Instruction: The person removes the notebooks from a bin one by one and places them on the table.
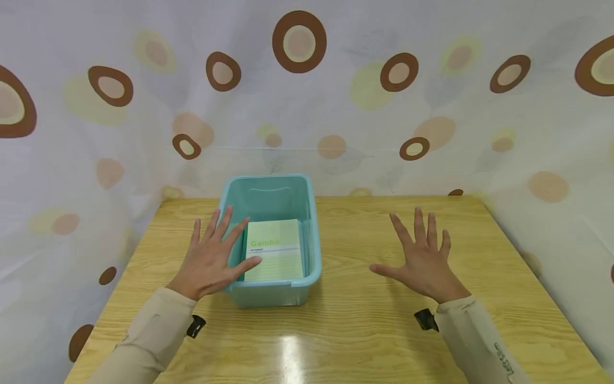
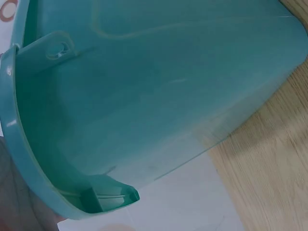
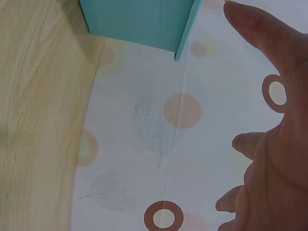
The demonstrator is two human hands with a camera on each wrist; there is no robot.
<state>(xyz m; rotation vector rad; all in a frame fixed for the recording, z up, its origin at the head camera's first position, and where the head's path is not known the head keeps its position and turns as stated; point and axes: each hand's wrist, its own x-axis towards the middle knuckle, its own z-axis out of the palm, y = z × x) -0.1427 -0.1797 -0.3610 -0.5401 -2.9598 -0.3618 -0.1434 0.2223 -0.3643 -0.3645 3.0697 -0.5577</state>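
Note:
A teal plastic bin (image 1: 314, 250) stands left of centre on the wooden table. Inside it lies a pale green notebook (image 1: 273, 261) with "Gambit" printed on its cover. Above the bin's left side my left hand (image 1: 211, 261) is spread, its fingers straight and holding nothing. In the left wrist view the bin's wall (image 2: 144, 96) fills most of the picture, with part of the hand low at the left edge. My right hand (image 1: 424, 261) hovers over the table to the right of the bin, fingers spread. The right wrist view shows that palm (image 3: 284, 173) with nothing in it.
The wooden table (image 1: 355, 330) reaches back to a white cloth backdrop (image 1: 355, 32) with brown and pastel circles, which also closes in both sides. Dark wrist straps (image 1: 195, 326) show below the beige sleeves (image 1: 144, 336).

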